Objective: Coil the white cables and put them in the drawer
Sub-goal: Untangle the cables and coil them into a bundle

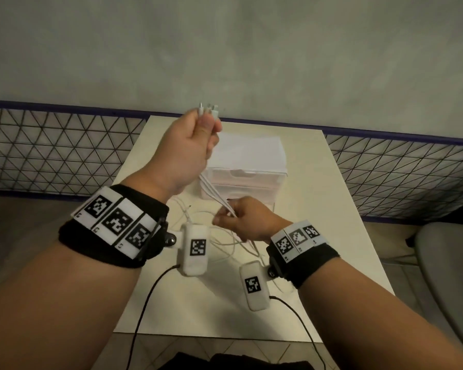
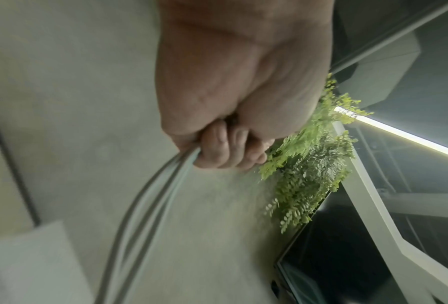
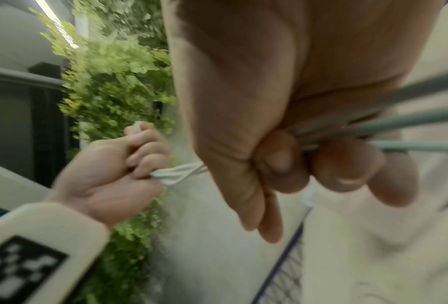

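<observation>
Left hand (image 1: 191, 145) raised above the drawer unit (image 1: 245, 169), grip fisted round the white cables (image 1: 216, 194) near their plugs. Right hand (image 1: 247, 220), before the unit, pinches the same strands; slack lies on the worktop (image 1: 345, 209).

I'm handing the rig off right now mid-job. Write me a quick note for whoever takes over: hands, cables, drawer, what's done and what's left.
Left hand: raised, gripping the white cables near their plug ends, which stick out above the fist.
Right hand: lower, pinching the same strands, which run straight between the two hands.
The rest of the cables lies loose and tangled on the table.
Drawer unit: behind the hands, both drawers look closed.
Done: ends gathered. Left: coil the cables, open a drawer, put them in.
</observation>
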Demonstrator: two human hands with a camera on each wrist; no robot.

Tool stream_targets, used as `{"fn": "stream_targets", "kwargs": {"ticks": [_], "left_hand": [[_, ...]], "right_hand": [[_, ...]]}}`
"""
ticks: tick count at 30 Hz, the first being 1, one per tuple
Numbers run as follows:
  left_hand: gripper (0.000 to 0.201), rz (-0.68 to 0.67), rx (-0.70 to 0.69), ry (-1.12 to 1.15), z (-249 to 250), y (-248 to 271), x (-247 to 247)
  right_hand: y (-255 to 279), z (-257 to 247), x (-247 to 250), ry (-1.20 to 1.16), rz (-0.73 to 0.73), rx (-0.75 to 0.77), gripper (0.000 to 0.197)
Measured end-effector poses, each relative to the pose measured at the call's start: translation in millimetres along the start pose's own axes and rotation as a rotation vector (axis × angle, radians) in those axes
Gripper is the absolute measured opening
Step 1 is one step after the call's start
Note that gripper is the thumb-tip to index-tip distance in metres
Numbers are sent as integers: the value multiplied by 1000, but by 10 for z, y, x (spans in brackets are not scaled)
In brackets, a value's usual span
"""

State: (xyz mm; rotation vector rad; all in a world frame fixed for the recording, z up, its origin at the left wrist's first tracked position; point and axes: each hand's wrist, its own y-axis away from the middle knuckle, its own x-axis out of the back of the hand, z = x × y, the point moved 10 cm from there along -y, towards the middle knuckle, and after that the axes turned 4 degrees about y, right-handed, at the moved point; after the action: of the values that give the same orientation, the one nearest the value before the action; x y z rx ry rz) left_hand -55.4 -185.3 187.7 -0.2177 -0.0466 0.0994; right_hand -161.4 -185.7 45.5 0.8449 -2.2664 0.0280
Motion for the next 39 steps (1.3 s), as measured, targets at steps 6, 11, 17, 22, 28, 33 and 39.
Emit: {"fn": "stream_targets", "kwargs": {"ticks": [6, 11, 17, 22, 28, 33, 39], "left_hand": [[21, -91, 26, -678, -234, -41, -22], [22, -518, 80, -816, -811, 244, -719], [28, -563, 141, -566, -627, 263, -828], [32, -662, 179, -245, -443, 368, -952], [31, -519, 83, -29, -200, 269, -746], [33, -412, 49, 235, 5, 249, -560], [34, -481, 36, 89, -28, 251, -638]], "right_hand": [[76, 563, 429, 127, 210, -227, 42], [12, 169, 874, 305, 390, -133, 34], [117, 9, 1144, 376, 600, -55, 46], [195, -1, 1106, 325, 634, 43, 35], [144, 880, 796, 355, 334, -292, 35], [374, 1323, 1066, 515, 328, -556, 29], [420, 1317, 1597, 225, 506, -620, 35]]}}
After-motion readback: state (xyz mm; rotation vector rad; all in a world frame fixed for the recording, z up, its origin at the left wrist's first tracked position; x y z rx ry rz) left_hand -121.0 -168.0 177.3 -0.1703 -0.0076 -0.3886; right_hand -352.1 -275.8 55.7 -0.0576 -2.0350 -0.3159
